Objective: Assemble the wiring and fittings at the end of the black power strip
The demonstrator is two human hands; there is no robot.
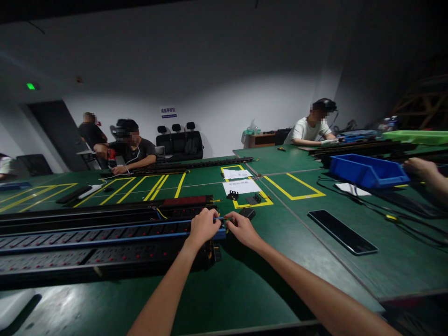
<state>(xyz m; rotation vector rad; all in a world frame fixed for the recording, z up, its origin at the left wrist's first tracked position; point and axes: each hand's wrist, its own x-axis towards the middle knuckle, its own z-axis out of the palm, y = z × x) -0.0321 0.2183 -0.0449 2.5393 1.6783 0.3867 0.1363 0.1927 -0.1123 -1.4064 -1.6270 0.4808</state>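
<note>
A long blue-edged power strip (140,232) with dark sockets and small red parts lies along the green table. My left hand (203,228) is closed over its right end, fingers curled at the blue edge. Just to the right, my right hand (241,226) is pinched, thumb and fingertips together by the strip's end; whatever small piece is between them is too small to make out. Nearer me lies another dark power strip (119,254) with red parts. Behind is a dark strip with a maroon section (185,201). Beyond my right hand sits a small black block (248,213).
A phone (341,232) lies to the right, near black cables (392,218) and a blue bin (367,170). Black brackets (254,199) and paper sheets (241,186) lie ahead. Another person's hand (425,170) reaches in at right. Co-workers sit across; one holds a red power drill (111,157).
</note>
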